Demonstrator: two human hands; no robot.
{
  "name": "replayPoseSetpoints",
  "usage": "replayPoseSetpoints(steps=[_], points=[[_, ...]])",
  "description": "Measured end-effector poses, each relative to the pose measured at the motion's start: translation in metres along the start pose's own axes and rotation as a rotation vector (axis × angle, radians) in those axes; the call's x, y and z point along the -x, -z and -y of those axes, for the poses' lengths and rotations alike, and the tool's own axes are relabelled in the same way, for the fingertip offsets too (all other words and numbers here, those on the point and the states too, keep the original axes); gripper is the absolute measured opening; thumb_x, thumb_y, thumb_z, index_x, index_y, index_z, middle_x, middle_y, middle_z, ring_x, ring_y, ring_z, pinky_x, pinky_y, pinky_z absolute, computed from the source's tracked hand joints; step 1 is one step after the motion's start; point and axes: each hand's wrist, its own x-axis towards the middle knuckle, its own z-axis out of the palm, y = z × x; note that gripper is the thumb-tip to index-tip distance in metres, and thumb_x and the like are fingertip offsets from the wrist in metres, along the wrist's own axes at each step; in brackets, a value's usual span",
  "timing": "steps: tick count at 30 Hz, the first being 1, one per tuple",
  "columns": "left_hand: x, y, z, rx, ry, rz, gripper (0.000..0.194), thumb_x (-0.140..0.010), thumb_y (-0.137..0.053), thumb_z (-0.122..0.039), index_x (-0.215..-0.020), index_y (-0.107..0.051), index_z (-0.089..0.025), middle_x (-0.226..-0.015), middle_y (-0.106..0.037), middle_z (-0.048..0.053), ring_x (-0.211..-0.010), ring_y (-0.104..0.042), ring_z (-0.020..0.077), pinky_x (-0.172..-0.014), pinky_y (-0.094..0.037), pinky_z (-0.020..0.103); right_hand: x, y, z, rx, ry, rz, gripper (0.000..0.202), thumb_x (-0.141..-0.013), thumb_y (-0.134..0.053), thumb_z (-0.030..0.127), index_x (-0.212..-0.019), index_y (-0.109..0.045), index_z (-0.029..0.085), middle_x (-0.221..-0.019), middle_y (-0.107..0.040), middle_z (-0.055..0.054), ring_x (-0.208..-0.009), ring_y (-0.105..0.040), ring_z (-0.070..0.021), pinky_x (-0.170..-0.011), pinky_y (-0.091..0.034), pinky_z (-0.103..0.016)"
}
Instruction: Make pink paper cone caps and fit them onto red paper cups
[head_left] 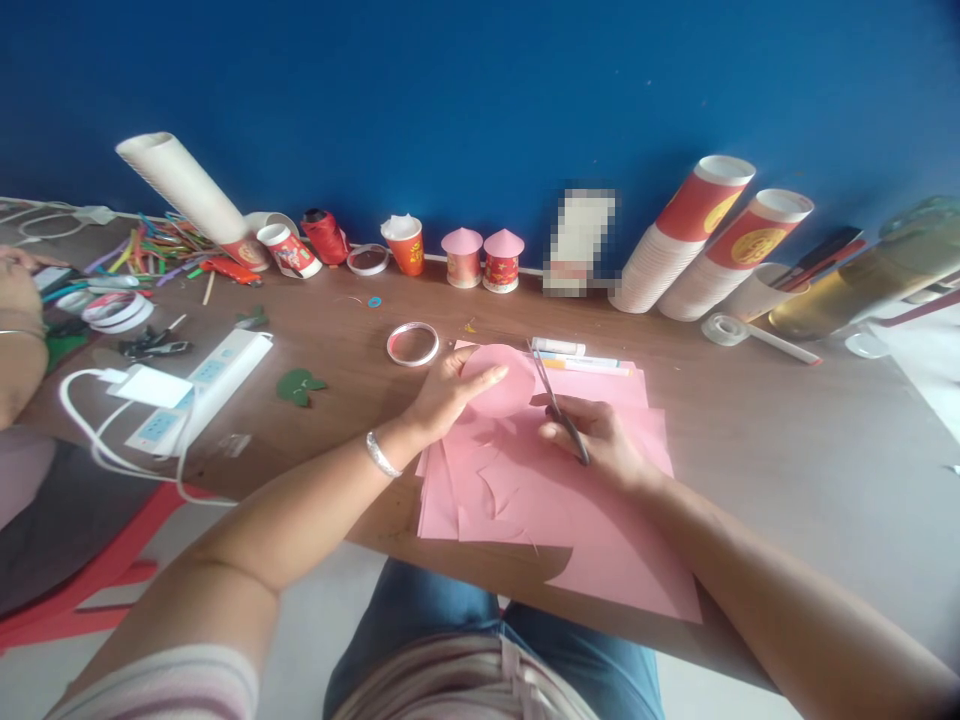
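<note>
A round pink paper disc [504, 385] is pinched in my left hand [448, 392], thumb on top of it. My right hand [592, 435] is closed on the dark handles of a pair of scissors [559, 408], whose blades point up and away, close to the disc's right edge. Beneath both hands lie overlapping sheets of pink paper [615, 530], with thin curved pink offcuts [491, 490] on them. Markers [585, 360] rest at the far edge of the sheets.
Stacked paper cups [679, 240] lean at the back right. Two cups with pink cone tops [482, 262] stand by the wall. A tape roll [412, 343], a power strip [202, 395] and another person's arm [19, 340] are on the left.
</note>
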Motion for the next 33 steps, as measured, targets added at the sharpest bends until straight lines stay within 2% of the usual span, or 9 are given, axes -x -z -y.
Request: replayPoseSetpoints(steps=[4, 10, 16, 21, 25, 33], points=[[-0.0009, 0.0011, 0.0001, 0.007, 0.033, 0.024, 0.032, -0.079, -0.084, -0.045, -0.094, -0.078, -0.017, -0.095, -0.076, 0.006, -0.089, -0.067, 0.0209, -0.083, -0.053, 0.032, 0.0, 0.0005, 0.0064, -0.009, -0.029, 0.03, 0.05, -0.081, -0.072, 0.063, -0.102, -0.075, 0.018, -0.066, -0.058, 0.001, -0.063, -0.048, -0.0152, -0.059, -0.046, -0.029], [-0.0038, 0.0035, -0.0008, 0.04, 0.04, 0.093, 0.033, -0.078, -0.085, -0.044, -0.094, -0.077, -0.016, -0.092, -0.075, 0.004, -0.083, -0.065, 0.0174, -0.079, -0.051, 0.029, -0.001, -0.0001, 0.0078, -0.036, -0.026, 0.061, 0.043, -0.08, -0.073, 0.063, -0.075, -0.068, 0.02, -0.062, -0.052, 0.002, -0.059, -0.043, -0.013, -0.055, -0.041, -0.028], [-0.0044, 0.0055, -0.0043, 0.002, 0.039, 0.112, 0.032, -0.078, -0.084, -0.044, -0.092, -0.077, -0.016, -0.089, -0.074, 0.004, -0.081, -0.064, 0.0178, -0.076, -0.05, 0.028, -0.001, -0.0011, 0.0045, -0.024, -0.017, 0.062, 0.043, -0.08, -0.074, 0.064, -0.085, -0.073, 0.021, -0.061, -0.05, 0.003, -0.057, -0.04, -0.0128, -0.054, -0.039, -0.028], [-0.0051, 0.0074, -0.0059, -0.066, -0.006, 0.143, 0.029, -0.08, -0.081, -0.043, -0.094, -0.078, -0.018, -0.093, -0.075, 0.005, -0.089, -0.066, 0.0208, -0.082, -0.051, 0.031, -0.0019, -0.0011, 0.0049, -0.039, -0.006, 0.064, 0.05, -0.078, -0.076, 0.066, -0.062, -0.061, 0.021, -0.059, -0.048, 0.002, -0.057, -0.038, -0.0114, -0.054, -0.041, -0.028], [-0.0052, 0.0075, -0.0068, -0.082, -0.043, 0.147, 0.027, -0.081, -0.08, -0.043, -0.094, -0.078, -0.019, -0.097, -0.076, 0.006, -0.095, -0.067, 0.0232, -0.087, -0.053, 0.033, -0.0022, -0.0011, 0.0048, -0.038, -0.007, 0.064, 0.053, -0.078, -0.075, 0.068, -0.06, -0.058, 0.022, -0.058, -0.048, 0.002, -0.055, -0.037, -0.0115, -0.05, -0.038, -0.027], [-0.0042, 0.0068, -0.0081, -0.054, -0.027, 0.167, 0.023, -0.082, -0.08, -0.039, -0.093, -0.077, -0.019, -0.095, -0.076, 0.005, -0.089, -0.067, 0.0209, -0.082, -0.053, 0.031, -0.0014, 0.0004, 0.0045, -0.055, -0.016, 0.081, 0.052, -0.079, -0.075, 0.066, -0.059, -0.056, 0.022, -0.058, -0.047, 0.003, -0.055, -0.037, -0.0115, -0.05, -0.034, -0.027]])
